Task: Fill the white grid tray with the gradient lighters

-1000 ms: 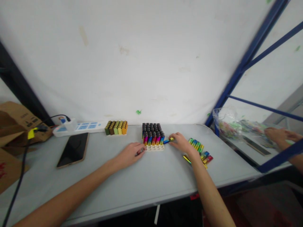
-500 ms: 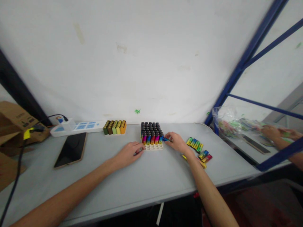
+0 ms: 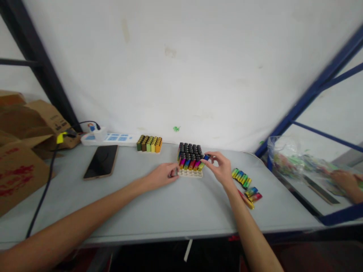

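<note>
The white tray (image 3: 190, 173) stands in front of me near the wall, packed with upright black-topped cylinders (image 3: 190, 152); its nearest strip of holes shows bare. My right hand (image 3: 206, 159) pinches a blue cylinder (image 3: 207, 157), tilted, at the right end of the front row; whether it sits in a hole I can't tell. My left hand (image 3: 173, 173) is at the tray's front left corner, fingers curled round a small dark thing (image 3: 171, 174) too blurred to name.

Left of it, a smaller pale tray (image 3: 155, 152) holds gold-topped cylinders (image 3: 148, 143) with green, brown, yellow and orange sides. Loose shiny cylinders (image 3: 241, 178) lie on the table (image 3: 170, 215) by my right forearm. Far right, a clear plastic bag (image 3: 286, 145) has colourful bits inside; far left is a cardboard box (image 3: 17, 177) with red print.
</note>
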A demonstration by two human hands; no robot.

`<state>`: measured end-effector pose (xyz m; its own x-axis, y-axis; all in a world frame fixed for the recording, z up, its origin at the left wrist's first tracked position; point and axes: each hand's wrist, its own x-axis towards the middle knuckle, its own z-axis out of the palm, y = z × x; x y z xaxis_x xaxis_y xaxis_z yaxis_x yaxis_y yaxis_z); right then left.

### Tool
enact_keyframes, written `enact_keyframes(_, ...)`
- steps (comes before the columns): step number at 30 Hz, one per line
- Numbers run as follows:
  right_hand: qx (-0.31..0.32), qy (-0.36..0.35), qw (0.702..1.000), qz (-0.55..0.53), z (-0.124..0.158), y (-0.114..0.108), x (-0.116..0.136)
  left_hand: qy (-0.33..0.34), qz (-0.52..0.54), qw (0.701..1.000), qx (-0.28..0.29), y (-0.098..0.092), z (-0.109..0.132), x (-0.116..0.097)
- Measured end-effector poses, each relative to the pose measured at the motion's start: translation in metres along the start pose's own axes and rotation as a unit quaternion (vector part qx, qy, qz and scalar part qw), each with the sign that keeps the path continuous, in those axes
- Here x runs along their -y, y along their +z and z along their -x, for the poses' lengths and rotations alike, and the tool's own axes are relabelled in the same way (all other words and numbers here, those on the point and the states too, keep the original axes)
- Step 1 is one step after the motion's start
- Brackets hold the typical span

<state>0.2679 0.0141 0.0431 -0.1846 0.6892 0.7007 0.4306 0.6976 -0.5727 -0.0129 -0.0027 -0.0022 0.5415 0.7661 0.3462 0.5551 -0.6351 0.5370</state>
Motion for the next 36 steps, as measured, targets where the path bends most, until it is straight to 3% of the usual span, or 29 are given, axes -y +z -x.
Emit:
enact_keyframes(6,0.027,-0.019,0.999,0.007,0.009,0.033,0.015,-0.006,-0.044,0.999,-0.016,-0.003,-0.003,0.0)
enact_keyframes(12,0.102,-0.073,0.991,0.052,0.014,0.056,0.019,-0.003,-0.046,0.999,-0.004,-0.001,-0.003,0.002)
enact_keyframes(18,0.125,-0.091,0.987,0.048,0.014,0.06,0.02,0.01,-0.056,0.998,-0.003,-0.004,-0.002,-0.003)
enact_keyframes(27,0.117,-0.044,0.991,0.038,0.015,0.063,0.025,0.013,-0.078,0.997,-0.006,-0.003,-0.002,-0.005)
enact_keyframes(36,0.149,-0.112,0.982,0.019,0.013,0.057,0.027,0.015,-0.07,0.997,-0.008,-0.002,-0.002,-0.004)
